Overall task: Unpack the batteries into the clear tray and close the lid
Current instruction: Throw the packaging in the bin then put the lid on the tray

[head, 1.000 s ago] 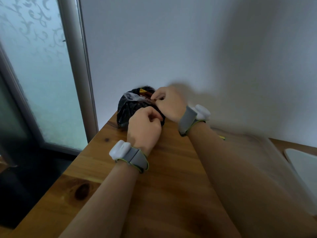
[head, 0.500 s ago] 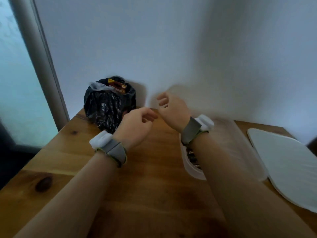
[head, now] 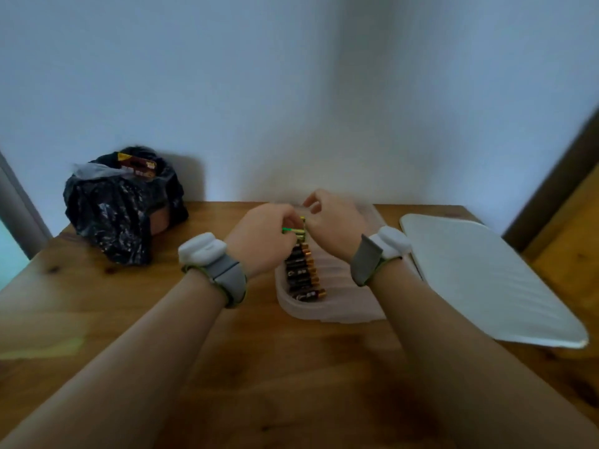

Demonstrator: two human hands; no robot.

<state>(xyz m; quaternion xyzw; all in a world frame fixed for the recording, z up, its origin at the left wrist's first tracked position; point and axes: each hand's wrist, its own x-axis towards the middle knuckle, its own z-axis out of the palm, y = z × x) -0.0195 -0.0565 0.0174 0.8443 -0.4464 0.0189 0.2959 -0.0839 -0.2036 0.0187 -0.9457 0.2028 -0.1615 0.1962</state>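
Note:
A clear plastic tray [head: 334, 311] lies on the wooden table, its left column filled with a row of several black-and-gold batteries [head: 303, 273]. Both hands hover over the tray's far end. My left hand [head: 264, 243] has curled fingers and pinches a battery pack with a green edge [head: 296, 231]. My right hand [head: 334, 225] meets it from the right, fingers curled on the same pack. The image is blurred, so the pack's details are unclear. The tray's far end is hidden behind the hands.
A black plastic bag [head: 123, 209] holding torn packaging sits at the table's back left against the wall. A flat white board [head: 479, 270] lies to the right of the tray. The wooden table [head: 291, 367] stretches towards me.
Both hands left the black bag and moved right to the tray, where they now hold a battery pack. The camera turned right, bringing the tray and board into view.

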